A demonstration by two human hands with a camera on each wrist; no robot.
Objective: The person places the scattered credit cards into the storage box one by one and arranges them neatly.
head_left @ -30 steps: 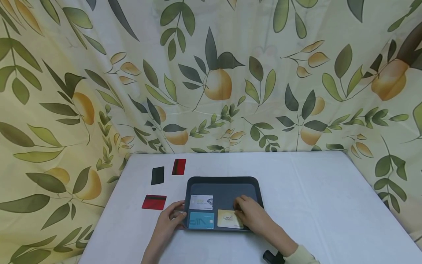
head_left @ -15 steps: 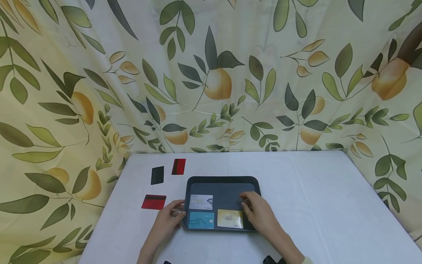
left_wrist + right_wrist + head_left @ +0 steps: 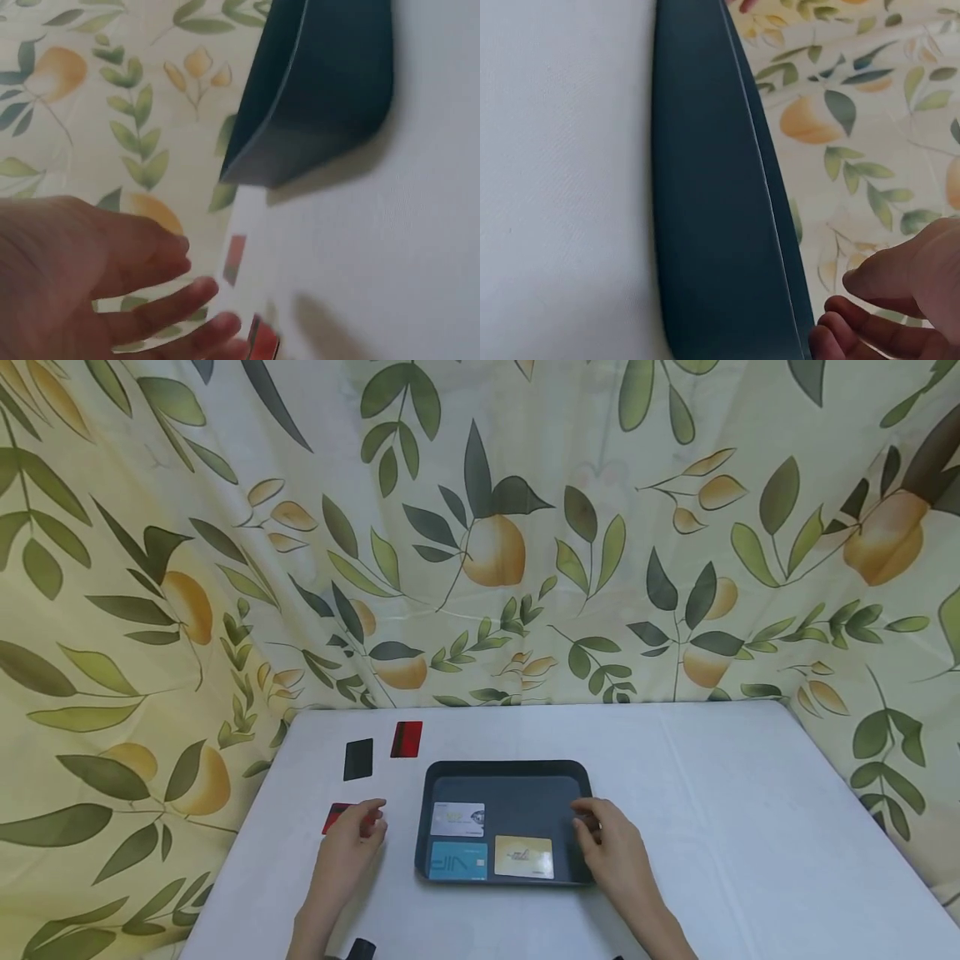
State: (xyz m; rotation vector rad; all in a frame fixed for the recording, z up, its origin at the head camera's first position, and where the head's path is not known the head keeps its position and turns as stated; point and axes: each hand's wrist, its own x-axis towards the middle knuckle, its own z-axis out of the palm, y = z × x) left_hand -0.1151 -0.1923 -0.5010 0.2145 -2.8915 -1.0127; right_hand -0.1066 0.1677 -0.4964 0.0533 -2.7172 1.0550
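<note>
A dark blue-grey tray (image 3: 517,793) lies on the white table. Inside it are a white card (image 3: 457,819) at left, a teal card (image 3: 458,861) in front of that, and a gold card (image 3: 523,857) to its right. My left hand (image 3: 347,842) hovers over a red card (image 3: 335,815) left of the tray, partly covering it; its loose fingers hold nothing. At the tray's right rim is my right hand (image 3: 615,839), fingers loosely bent, nothing between them. In the right wrist view, its thumb and fingertips lie beside the tray wall (image 3: 712,187); contact cannot be told.
A black card (image 3: 358,759) and a second red card (image 3: 407,739) with a dark stripe lie behind the left hand. Leaf-and-fruit patterned cloth (image 3: 495,552) hangs behind and left of the white tabletop (image 3: 712,802).
My left hand has left the tray's left edge and moved left over the red card. My right hand has drawn back from the gold card to the tray's right rim.
</note>
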